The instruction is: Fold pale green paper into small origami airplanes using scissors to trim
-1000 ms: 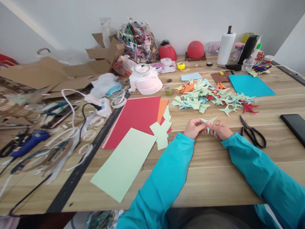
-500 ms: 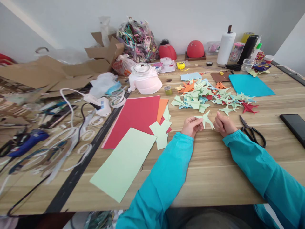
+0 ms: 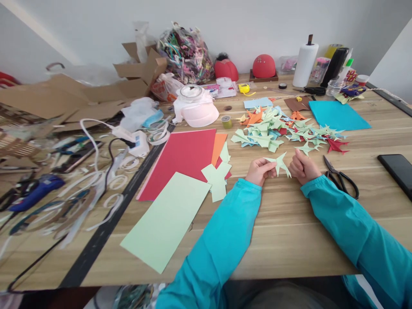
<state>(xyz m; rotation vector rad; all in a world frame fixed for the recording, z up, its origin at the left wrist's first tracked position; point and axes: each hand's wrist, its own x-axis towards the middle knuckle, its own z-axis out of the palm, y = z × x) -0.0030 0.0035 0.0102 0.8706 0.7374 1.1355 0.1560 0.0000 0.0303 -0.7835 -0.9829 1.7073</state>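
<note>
Between the thumb and fingers of my left hand (image 3: 261, 170) is a pale green folded paper bird shape (image 3: 280, 164), its pointed tips turned towards my right side. My right hand (image 3: 301, 167) is just beyond those tips, fingers curled in with the thumb on top; whether anything is inside them is hidden. Scissors (image 3: 341, 177) with black handles lie by my right wrist. Behind both hands spreads a pile of folded paper birds (image 3: 267, 131) in green, orange, blue and red. Green paper cutouts (image 3: 217, 180) lie left of my left hand.
A green sheet (image 3: 167, 221) and red sheets (image 3: 183, 161) lie at left. Beyond a black strip (image 3: 106, 236) are tangled cords and a blue glue gun (image 3: 40, 192). A blue sheet (image 3: 339, 115) lies at back right, a phone (image 3: 397, 174) at far right, a thread spool (image 3: 226, 122) mid-table.
The paper bird has dipped and turned slightly in my left hand. My right hand has shifted only a little, its fingers still curled.
</note>
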